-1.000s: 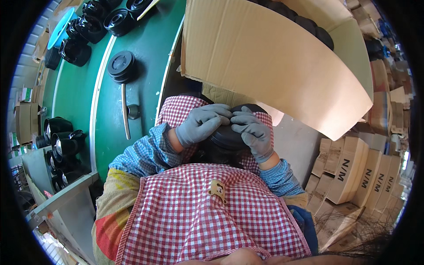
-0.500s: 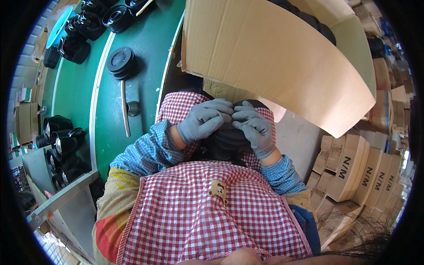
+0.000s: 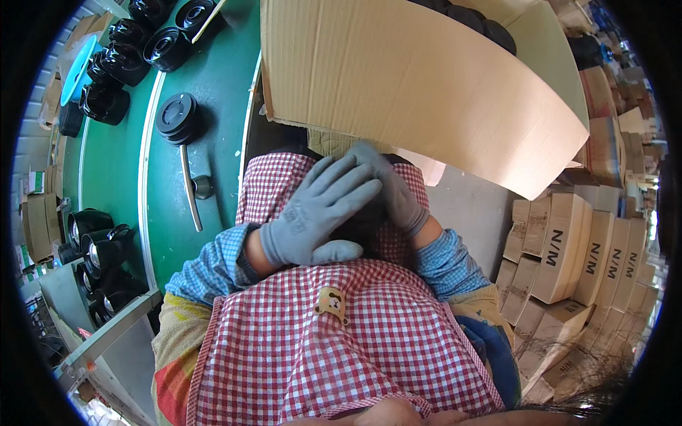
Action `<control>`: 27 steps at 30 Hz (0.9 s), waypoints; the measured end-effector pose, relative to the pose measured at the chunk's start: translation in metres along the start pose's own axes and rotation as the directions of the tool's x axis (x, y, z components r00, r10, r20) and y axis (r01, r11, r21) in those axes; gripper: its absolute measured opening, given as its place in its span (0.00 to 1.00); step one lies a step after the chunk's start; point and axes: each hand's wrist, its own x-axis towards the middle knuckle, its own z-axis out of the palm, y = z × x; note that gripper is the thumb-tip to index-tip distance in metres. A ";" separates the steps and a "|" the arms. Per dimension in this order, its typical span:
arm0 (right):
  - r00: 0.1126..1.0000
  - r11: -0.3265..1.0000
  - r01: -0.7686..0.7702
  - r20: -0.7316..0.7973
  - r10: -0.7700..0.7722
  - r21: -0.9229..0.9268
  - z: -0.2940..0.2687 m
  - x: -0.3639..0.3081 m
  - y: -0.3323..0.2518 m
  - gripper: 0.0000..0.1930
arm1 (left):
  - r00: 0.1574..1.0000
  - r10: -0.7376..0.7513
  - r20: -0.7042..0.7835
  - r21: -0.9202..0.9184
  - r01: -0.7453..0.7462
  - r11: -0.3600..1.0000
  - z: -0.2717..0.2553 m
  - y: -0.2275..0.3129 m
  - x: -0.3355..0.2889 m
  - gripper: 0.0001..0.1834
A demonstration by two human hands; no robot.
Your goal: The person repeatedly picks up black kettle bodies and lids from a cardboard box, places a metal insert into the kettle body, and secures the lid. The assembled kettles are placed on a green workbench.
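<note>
Head view: dark object point(image 3: 359, 226) under hands

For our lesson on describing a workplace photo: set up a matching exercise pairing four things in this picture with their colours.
Things:
1. gloves on both hands
2. apron
3. big cardboard box
4. worktable

Colours:
a. green
b. plain brown
c. grey
d. red and white check

Pairs: 1-c, 2-d, 3-b, 4-a
</note>
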 end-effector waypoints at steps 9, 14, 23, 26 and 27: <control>0.994 0.965 -0.084 0.043 0.098 -0.247 -0.007 -0.018 0.013 0.27 | 0.997 0.064 0.051 0.003 -0.064 0.998 0.012 0.003 0.007 0.51; 0.982 0.918 0.118 0.182 -0.051 -0.379 -0.001 -0.019 -0.051 0.24 | 0.955 -0.293 0.047 -0.112 0.297 0.948 0.015 -0.060 -0.015 0.49; 0.964 0.779 0.108 0.256 0.069 -0.617 -0.017 -0.013 -0.059 0.47 | 0.884 -0.394 0.251 -0.221 0.449 0.866 0.008 -0.054 0.009 0.23; 0.880 0.605 0.340 0.471 0.067 -0.721 -0.002 0.016 -0.054 0.49 | 0.871 -0.353 0.342 -0.207 0.436 0.876 0.021 -0.097 0.033 0.18; 0.823 0.681 0.420 0.568 -0.007 -0.599 0.023 0.024 -0.064 0.47 | 0.819 -0.437 0.372 -0.106 0.505 0.856 0.035 -0.110 0.051 0.18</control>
